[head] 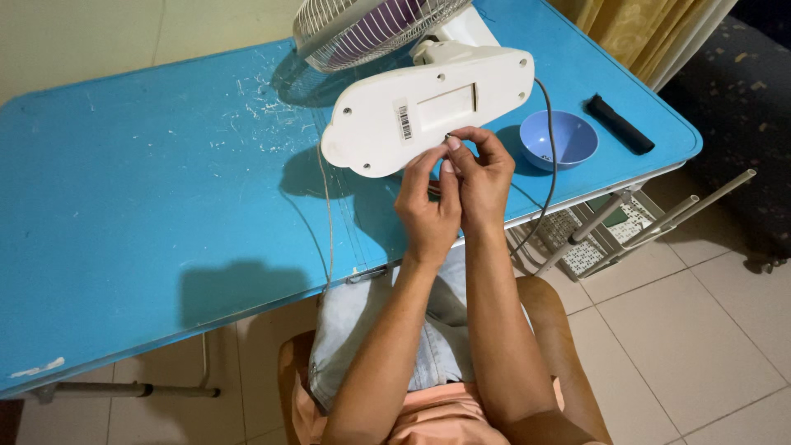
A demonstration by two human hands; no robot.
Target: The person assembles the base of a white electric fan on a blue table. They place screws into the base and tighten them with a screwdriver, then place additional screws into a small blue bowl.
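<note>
Left hand [428,206]: fingers curled close together, tips meeting those of the right hand [484,177]. Right thumb and forefinger pinch a tiny dark part [447,136], too small to identify, just at the edge of the white plastic fan base [428,107], which lies tipped with its underside facing up on the blue folding table [148,206]. Behind it, the fan's white wire grille [371,25]. Right of the hands: a grey cord [550,156], a small blue plastic bowl [560,138], a black cylindrical handle [620,124]. Both forearms rise from the lap, wrists side by side.
</note>
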